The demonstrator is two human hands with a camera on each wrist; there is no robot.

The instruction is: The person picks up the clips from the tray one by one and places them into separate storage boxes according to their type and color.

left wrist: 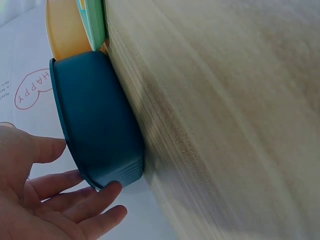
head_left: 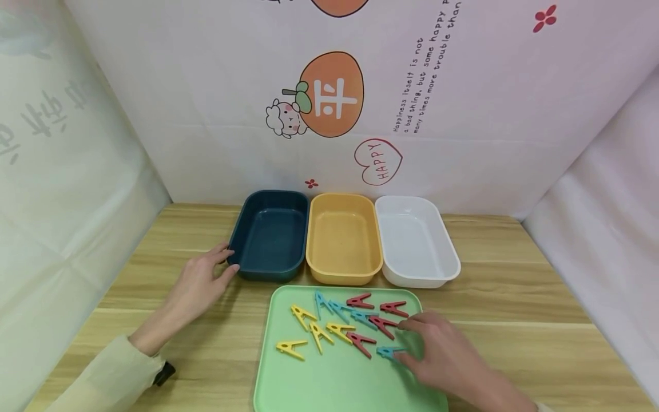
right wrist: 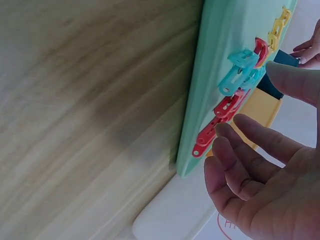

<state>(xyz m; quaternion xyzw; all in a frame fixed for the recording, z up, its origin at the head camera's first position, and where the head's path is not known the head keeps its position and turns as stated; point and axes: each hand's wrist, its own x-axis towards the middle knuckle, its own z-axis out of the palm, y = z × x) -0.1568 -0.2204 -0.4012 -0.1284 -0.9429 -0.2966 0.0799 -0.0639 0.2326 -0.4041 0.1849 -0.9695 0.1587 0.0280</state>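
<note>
The right hand [head_left: 443, 352] has thumb and fingers apart, holding nothing, over the green tray [head_left: 334, 383]; a light-blue clip [head_left: 388, 351] lies just beside its thumb, a red clip [head_left: 382, 326] near its fingertips, and yellow clips [head_left: 292, 349] farther to its left. The left hand [head_left: 203, 283], fingers loosely parted, touches the nearest corner of the dark blue bin [head_left: 272, 240] to its right.
</note>
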